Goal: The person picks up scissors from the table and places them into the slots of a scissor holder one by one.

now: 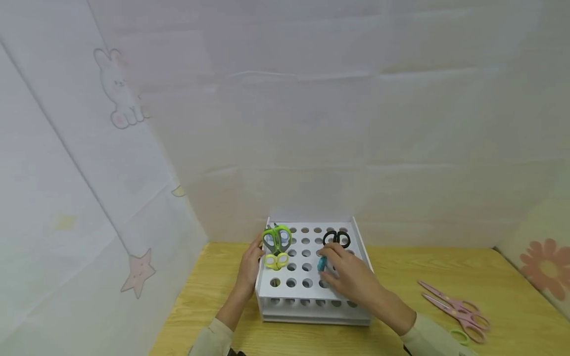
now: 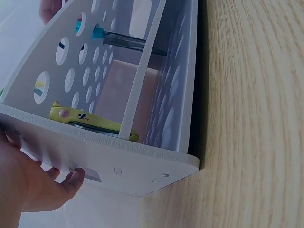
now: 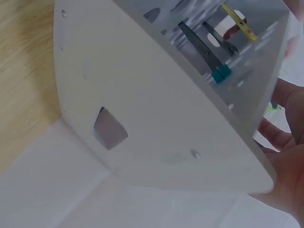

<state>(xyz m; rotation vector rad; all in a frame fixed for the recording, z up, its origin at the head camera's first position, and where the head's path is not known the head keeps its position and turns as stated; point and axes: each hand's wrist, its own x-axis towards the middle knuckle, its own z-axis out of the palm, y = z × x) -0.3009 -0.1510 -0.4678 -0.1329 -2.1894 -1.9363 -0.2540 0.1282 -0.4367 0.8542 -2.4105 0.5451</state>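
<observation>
A white rack (image 1: 307, 291) with rows of round holes stands on the table. My right hand (image 1: 352, 274) pinches the teal handle of a pair of scissors (image 1: 321, 263) over the rack's right half. In the left wrist view, the blades of these scissors (image 2: 130, 40) pass down through a hole. My left hand (image 1: 249, 264) holds the rack's left side, its fingertips at the slot in the side wall. Green-and-grey scissors (image 1: 276, 242), yellow scissors (image 1: 277, 261) and light blue scissors (image 1: 284, 237) stand in the left holes. Black-handled scissors (image 1: 337, 238) stand beyond my right hand.
Pink scissors (image 1: 456, 310) lie on the table (image 1: 414, 267) to the right, a light green handle loop (image 1: 461, 338) in front of them, partly cut off by my sleeve. A pale sheet wall (image 1: 285, 123) rises close behind the rack.
</observation>
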